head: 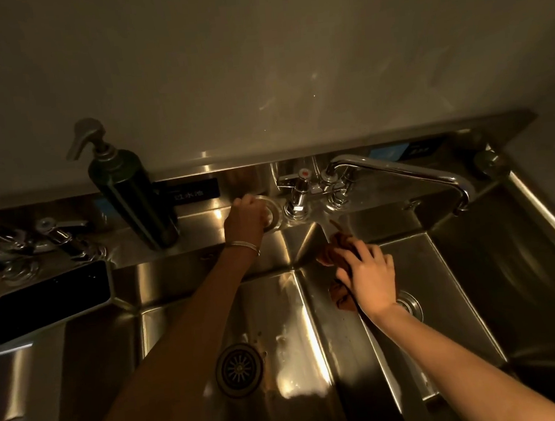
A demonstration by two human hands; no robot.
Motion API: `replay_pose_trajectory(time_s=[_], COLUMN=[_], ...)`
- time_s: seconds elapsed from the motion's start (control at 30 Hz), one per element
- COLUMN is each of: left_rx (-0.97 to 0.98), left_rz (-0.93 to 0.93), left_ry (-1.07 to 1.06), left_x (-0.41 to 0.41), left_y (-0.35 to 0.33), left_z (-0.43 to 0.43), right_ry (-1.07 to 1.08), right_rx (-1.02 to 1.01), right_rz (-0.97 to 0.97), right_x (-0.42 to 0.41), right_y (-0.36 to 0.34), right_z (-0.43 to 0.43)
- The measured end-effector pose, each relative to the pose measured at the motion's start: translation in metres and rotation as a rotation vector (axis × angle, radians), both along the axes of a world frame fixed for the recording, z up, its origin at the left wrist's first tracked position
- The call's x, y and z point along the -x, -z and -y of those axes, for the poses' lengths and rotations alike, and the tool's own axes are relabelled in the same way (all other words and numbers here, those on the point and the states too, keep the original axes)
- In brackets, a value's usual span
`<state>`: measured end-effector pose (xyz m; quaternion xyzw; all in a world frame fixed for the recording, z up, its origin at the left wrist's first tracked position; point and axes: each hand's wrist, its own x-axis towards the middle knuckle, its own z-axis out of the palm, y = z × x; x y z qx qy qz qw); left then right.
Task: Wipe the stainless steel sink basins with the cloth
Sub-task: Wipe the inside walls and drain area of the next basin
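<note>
Where the divider between the middle basin (278, 314) and the right basin (449, 272) meets the sink's back wall, the brown cloth (335, 255) lies bunched on the steel and hangs down the right basin's left wall. The right hand (371, 279) presses flat on it, fingers (366, 249) straight and spread apart. The left hand (245, 218) rests on the back ledge over a round metal fitting (272, 210), fingers curled; whether they clamp the fitting cannot be told. The faucet (400, 172) stands just right of the fitting, its spout over the right basin. A pump bottle (134, 196) stands on the ledge left of the left hand.
</note>
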<state>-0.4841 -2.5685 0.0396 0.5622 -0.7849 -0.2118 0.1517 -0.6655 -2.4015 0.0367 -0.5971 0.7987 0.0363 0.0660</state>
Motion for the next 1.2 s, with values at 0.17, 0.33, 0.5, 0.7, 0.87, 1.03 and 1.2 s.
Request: replay_pose_trajectory(time_s=[0.17, 0.33, 0.5, 0.7, 0.87, 1.03, 1.2], left_rx=[0.099, 0.086, -0.088, -0.105, -0.098, -0.125, -0.090], left_rz=[-0.032, -0.005, 0.244, 0.295, 0.284, 0.289, 0.308], left_ry=[-0.065, -0.085, 0.007, -0.136, -0.205, -0.205, -0.170], left_x=[-0.022, -0.067, -0.104, -0.109, -0.105, -0.109, -0.126], left_y=[-0.005, -0.012, -0.013, -0.008, 0.002, 0.009, 0.006], left_z=[-0.027, -0.113, -0.222, -0.338, -0.396, -0.429, -0.448], right_ry=[-0.046, -0.106, -0.261, -0.521, -0.662, -0.725, -0.854], right_rx=[0.011, -0.003, -0.012, -0.032, 0.028, -0.030, -0.128], right_rz=[-0.003, 0.015, 0.040, -0.032, 0.073, 0.052, 0.030], right_x=[0.003, 0.007, 0.015, 0.015, 0.021, 0.016, 0.006], right_y=[-0.003, -0.007, -0.010, -0.004, 0.001, -0.002, -0.002], right_z=[0.006, 0.008, -0.005, -0.074, -0.140, -0.183, -0.220])
